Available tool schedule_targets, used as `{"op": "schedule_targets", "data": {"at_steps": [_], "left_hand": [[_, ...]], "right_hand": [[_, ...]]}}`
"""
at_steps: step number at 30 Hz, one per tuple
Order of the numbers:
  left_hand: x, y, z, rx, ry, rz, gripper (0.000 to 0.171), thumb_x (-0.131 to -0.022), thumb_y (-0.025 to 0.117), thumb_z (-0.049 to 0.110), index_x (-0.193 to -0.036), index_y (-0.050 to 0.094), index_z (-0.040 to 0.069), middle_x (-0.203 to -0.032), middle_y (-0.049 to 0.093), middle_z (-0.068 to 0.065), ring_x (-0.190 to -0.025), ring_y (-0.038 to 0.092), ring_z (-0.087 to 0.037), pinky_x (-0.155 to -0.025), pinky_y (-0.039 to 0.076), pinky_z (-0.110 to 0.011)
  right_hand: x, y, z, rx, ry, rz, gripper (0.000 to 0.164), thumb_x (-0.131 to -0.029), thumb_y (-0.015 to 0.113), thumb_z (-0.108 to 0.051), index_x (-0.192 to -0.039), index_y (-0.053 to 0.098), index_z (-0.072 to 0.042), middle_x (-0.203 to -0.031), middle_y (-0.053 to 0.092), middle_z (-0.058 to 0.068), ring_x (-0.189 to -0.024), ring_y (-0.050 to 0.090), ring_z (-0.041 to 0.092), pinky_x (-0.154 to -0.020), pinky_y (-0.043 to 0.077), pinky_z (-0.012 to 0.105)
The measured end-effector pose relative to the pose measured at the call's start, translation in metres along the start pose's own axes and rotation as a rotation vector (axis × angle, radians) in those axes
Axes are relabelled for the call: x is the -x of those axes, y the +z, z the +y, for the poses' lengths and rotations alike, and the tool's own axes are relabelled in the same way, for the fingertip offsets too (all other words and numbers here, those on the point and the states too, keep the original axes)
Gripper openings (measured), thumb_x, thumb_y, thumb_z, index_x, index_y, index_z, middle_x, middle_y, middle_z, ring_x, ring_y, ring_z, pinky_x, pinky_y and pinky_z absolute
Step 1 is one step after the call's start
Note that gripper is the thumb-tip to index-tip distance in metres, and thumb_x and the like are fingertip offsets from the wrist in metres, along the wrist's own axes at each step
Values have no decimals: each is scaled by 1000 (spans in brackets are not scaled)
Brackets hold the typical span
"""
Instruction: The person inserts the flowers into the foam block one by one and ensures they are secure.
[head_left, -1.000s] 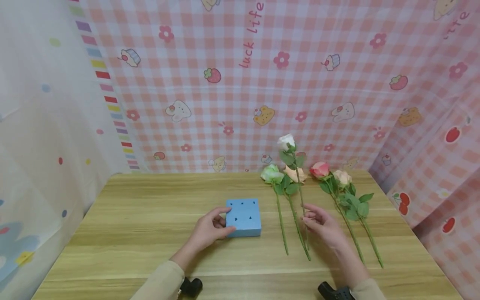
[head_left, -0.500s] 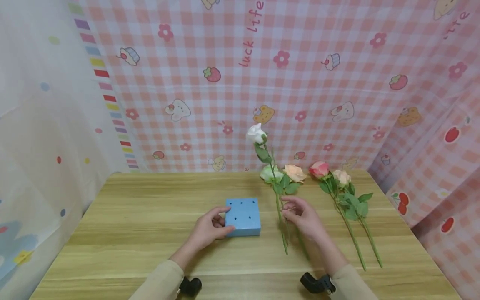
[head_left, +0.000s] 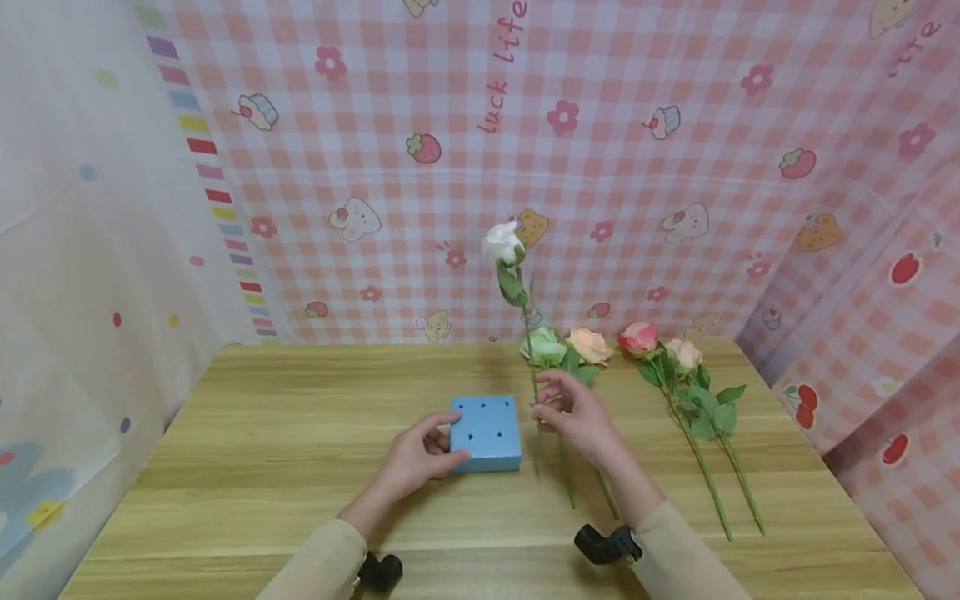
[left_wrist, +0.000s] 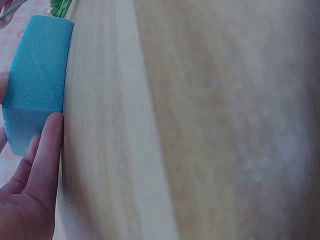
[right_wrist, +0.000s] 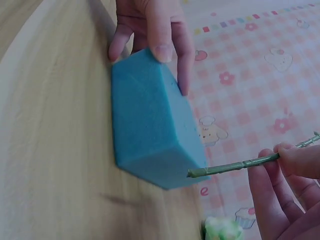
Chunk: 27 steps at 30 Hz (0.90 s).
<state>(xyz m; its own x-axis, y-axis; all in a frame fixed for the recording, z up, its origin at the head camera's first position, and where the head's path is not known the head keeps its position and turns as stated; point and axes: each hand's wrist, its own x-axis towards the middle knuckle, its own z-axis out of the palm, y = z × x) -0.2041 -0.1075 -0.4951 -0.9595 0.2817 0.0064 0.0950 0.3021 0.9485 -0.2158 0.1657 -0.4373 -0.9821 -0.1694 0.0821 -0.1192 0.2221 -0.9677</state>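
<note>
A blue foam block (head_left: 486, 433) with small holes in its top lies on the table. My left hand (head_left: 416, 452) grips it by its left side, thumb near the front corner and a fingertip near the back one. Just right of the block, my right hand (head_left: 577, 415) pinches the stem of a white rose (head_left: 502, 243), held nearly upright with its bloom tilted left. In the right wrist view, the cut lower end of the green stem (right_wrist: 220, 169) shows in front of the block, and I cannot tell whether they touch.
Behind the right hand lie a green rose (head_left: 543, 344) and a peach rose (head_left: 589, 345). Farther right are a pink rose (head_left: 640, 339) and a cream rose (head_left: 685, 356). A checked pink cloth (head_left: 390, 192) hangs behind the wooden table (head_left: 285, 425).
My right hand has carried the white rose leftward from over the lying roses to beside the block, raising it a little. The left hand stays on the block.
</note>
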Motion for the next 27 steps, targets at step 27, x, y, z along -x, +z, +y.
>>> {"op": "schedule_targets", "data": {"at_steps": [27], "left_hand": [[0, 1, 0, -29, 13, 16, 58, -82, 84, 19, -135, 61, 12, -92, 63, -9, -80, 61, -20, -62, 60, -29]], "right_hand": [[-30, 43, -26, 106, -78, 32, 26, -91, 70, 1, -114, 60, 0, -100, 62, 11, -86, 65, 23, -71, 61, 31]]}}
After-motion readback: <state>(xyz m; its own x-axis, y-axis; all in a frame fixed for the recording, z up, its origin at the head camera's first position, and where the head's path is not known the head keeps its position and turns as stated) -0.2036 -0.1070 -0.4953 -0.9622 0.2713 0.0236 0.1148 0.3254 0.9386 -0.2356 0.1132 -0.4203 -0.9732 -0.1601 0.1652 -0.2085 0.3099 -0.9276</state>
